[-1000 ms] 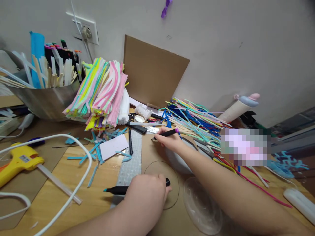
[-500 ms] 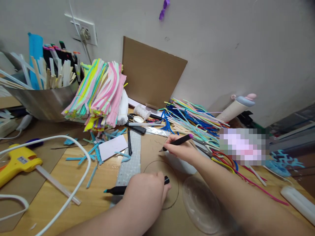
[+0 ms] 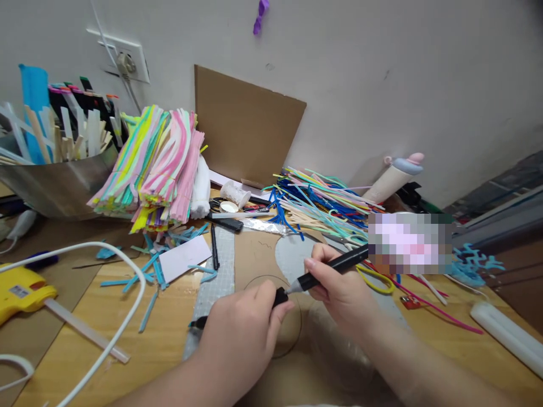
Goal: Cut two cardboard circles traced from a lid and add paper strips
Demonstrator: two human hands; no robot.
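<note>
My left hand (image 3: 240,322) is closed on a black marker cap (image 3: 279,297), pinched at the fingertips. From under that same hand sticks out the end of a dark, teal-tipped marker (image 3: 198,323); its other end is hidden. My right hand (image 3: 343,288) grips a black marker (image 3: 331,268), whose grey nose points left and meets the mouth of the cap. Below both hands lies brown cardboard (image 3: 254,251) with a thin drawn circle, partly covered by my left hand. A clear round plastic dish (image 3: 335,350) sits under my right forearm.
At the left are a yellow glue gun (image 3: 25,291), a white cable (image 3: 138,299) and a metal bowl (image 3: 63,186) of sticks. Pipe cleaner bundles (image 3: 169,164) stand behind; loose ones (image 3: 322,198) lie right of them. A cardboard sheet (image 3: 246,124) leans on the wall.
My right hand has lifted the marker off the cardboard and turned its nose to the cap in my left hand. The view has shifted slightly right.
</note>
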